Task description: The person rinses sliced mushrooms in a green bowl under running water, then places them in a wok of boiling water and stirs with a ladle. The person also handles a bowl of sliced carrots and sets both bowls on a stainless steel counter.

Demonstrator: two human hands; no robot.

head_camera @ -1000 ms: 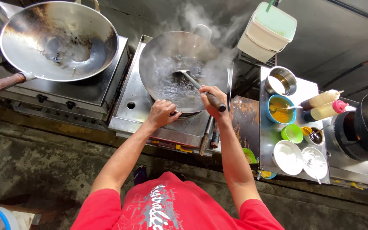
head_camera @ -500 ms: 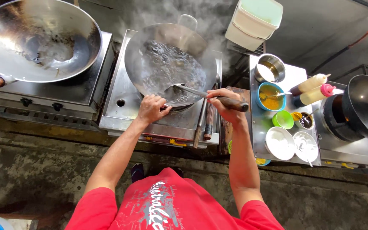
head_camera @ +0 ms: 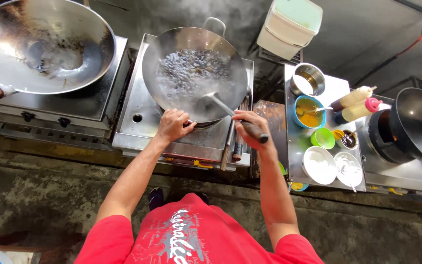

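Looking down at the centre of the frame, we see the left hand closed over the near rim of a steaming wok, fingers curled around what looks like its near handle, though the hand hides that handle from us. The wok sits tilted on a steel burner stand, upper middle of the frame, with dark liquid pooled across its bowl. The right hand, just right of centre, is wrapped tight round the dark wooden grip of a metal ladle, whose bowl rests inside the wok at its near right side. Two long utensils lie on the stand between the hands. In the upper left a second, larger wok sits on its own stove, its wooden handle reaching the left edge. To the right stands a steel tray carrying a blue bowl of yellow sauce, a green bowl, two white bowls, a steel pot and two squeeze bottles. A pale lidded tub sits at the upper right, and a dark wok at the far right edge.
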